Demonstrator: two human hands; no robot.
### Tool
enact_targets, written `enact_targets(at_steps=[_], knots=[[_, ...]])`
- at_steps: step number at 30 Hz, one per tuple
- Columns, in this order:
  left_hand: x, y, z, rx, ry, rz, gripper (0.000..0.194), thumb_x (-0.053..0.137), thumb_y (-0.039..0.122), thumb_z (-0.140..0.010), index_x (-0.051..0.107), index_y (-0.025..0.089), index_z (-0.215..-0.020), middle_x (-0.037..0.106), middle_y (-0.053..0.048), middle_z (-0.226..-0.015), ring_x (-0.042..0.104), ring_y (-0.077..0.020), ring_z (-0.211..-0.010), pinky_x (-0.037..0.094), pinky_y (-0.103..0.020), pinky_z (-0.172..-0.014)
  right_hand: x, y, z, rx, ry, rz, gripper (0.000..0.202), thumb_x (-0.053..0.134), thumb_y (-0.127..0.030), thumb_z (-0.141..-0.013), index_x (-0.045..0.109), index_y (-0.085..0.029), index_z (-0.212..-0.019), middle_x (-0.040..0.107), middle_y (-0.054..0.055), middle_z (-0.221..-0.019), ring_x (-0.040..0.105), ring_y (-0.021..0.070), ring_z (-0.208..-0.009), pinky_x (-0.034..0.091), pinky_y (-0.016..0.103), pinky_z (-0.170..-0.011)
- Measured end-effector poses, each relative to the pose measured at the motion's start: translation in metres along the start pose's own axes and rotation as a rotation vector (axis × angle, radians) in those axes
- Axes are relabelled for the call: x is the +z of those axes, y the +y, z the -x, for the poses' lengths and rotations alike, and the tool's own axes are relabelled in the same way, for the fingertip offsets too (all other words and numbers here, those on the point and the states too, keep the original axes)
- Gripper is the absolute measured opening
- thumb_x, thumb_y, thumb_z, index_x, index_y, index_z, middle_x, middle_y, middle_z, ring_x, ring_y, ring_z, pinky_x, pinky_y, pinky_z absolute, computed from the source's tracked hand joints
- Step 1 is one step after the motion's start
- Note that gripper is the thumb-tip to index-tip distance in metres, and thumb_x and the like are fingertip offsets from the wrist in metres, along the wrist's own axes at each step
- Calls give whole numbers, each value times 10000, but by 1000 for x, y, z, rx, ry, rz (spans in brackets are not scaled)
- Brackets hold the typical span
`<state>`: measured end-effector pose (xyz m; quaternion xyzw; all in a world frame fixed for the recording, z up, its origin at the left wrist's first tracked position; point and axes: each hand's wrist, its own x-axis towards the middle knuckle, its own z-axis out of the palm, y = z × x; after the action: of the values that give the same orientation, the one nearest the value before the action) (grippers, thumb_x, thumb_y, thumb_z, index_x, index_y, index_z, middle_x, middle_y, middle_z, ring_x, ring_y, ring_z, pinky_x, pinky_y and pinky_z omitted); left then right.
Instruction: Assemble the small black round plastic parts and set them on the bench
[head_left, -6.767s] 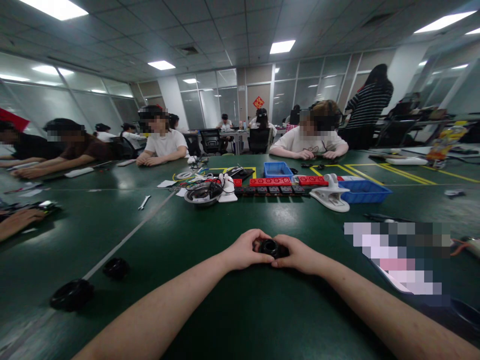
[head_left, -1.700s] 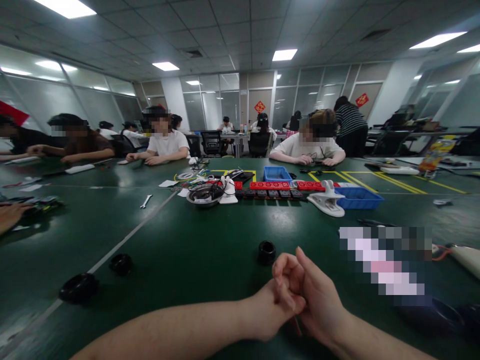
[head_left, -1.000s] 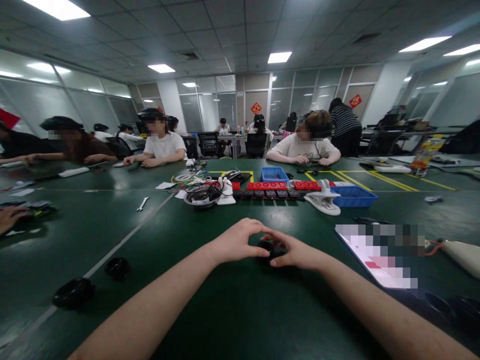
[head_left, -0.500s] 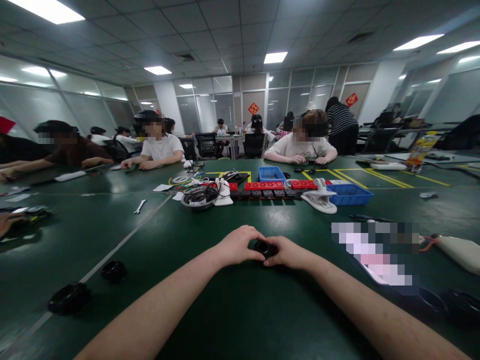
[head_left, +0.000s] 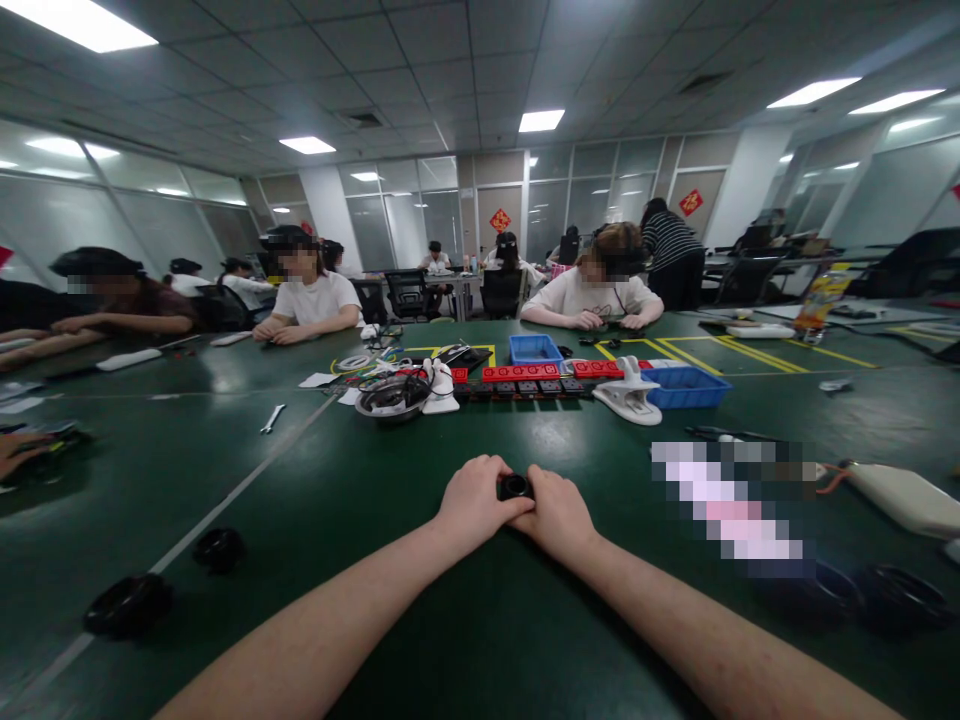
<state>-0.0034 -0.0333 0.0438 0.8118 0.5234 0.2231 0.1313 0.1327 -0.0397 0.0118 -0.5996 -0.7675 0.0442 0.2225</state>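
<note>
A small round black part [head_left: 515, 487] with a ring-like top is held between my two hands, just above or on the green table [head_left: 360, 640]. My left hand [head_left: 474, 498] grips its left side, with fingers behind and thumb in front. From the right, my right hand [head_left: 559, 505] closes on the same part, its fingertips close to my left thumb. The underside of the part is hidden by my hands. Two more black round parts lie at the left, a smaller one [head_left: 218, 550] and a larger one [head_left: 129, 606].
Ahead are a metal bowl [head_left: 391, 397], red power strips [head_left: 521, 372], a white clamp [head_left: 628, 392] and blue trays [head_left: 686, 387]. A wrench [head_left: 273, 419] lies left. Black rings [head_left: 904, 600] and a pale pouch [head_left: 900, 498] are at right. People sit across the table.
Both hands have drawn closer together around the black part, and my right hand has turned more upright. The view has shifted slightly, so most things appear further left.
</note>
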Motion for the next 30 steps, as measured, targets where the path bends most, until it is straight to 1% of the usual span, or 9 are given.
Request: enact_targets(at_steps=[2, 4, 7, 10, 12, 15, 20, 25, 30], knots=[[-1, -2, -1, 27, -4, 23, 371, 576, 479, -611, 530, 177, -821, 507, -29, -825, 477, -186, -804, 370, -282, -672, -2, 3, -1, -40, -37, -71, 346, 581, -420, -621, 482, -153, -819, 548, 64, -780, 513, 208, -724, 354, 297, -611], [-3, -3, -2, 50, -31, 44, 377, 571, 482, -613, 531, 177, -830, 508, -27, -832, 478, -180, -799, 370, -276, -666, -6, 9, -3, -100, -103, -202, 500, 618, -452, -581, 478, -158, -961, 551, 74, -894, 515, 225, -810, 373, 315, -671], [-9, -6, -4, 104, -121, 82, 379, 581, 472, -607, 534, 182, -848, 513, -20, -837, 479, -172, -787, 372, -264, -649, -14, 19, -7, -181, -249, -414, 671, 673, -411, -532, 428, -179, -1112, 523, 72, -1034, 490, 235, -924, 373, 337, -765], [-14, -9, -6, 185, -237, 154, 383, 600, 450, -599, 536, 196, -878, 518, -11, -856, 476, -160, -781, 374, -247, -639, -23, 26, -10, -238, -451, -554, 582, 673, -336, -558, 476, -180, -1083, 548, 43, -999, 509, 210, -895, 389, 315, -760], [-15, -12, -6, 208, -285, 203, 406, 615, 449, -583, 536, 202, -896, 517, -9, -868, 472, -151, -768, 376, -240, -631, -26, 29, -12, -245, -528, -569, 480, 662, -315, -577, 528, -173, -1015, 570, 23, -928, 524, 196, -842, 399, 296, -724], [-13, -15, -7, 213, -297, 253, 443, 630, 455, -565, 535, 204, -917, 512, -10, -873, 464, -145, -760, 378, -236, -629, -24, 31, -12, -235, -511, -531, 410, 663, -315, -577, 562, -169, -947, 568, 14, -886, 519, 191, -811, 394, 286, -696], [-11, -16, -6, 241, -291, 277, 442, 625, 449, -580, 537, 207, -939, 505, -12, -878, 461, -143, -762, 374, -236, -633, -17, 33, -13, -239, -495, -529, 429, 669, -313, -570, 553, -168, -957, 558, 19, -893, 511, 178, -793, 388, 274, -685], [-11, -16, -5, 261, -277, 292, 420, 622, 435, -594, 534, 203, -933, 500, -10, -871, 458, -137, -759, 369, -231, -634, -22, 31, -13, -243, -516, -525, 433, 674, -305, -564, 554, -166, -956, 551, 22, -906, 505, 182, -814, 386, 282, -709], [-9, -19, -5, 270, -274, 285, 395, 625, 417, -599, 536, 199, -916, 503, -7, -855, 457, -134, -747, 363, -225, -623, -25, 31, -12, -256, -539, -533, 423, 669, -243, -571, 547, -177, -970, 549, 16, -915, 496, 188, -855, 379, 292, -743]])
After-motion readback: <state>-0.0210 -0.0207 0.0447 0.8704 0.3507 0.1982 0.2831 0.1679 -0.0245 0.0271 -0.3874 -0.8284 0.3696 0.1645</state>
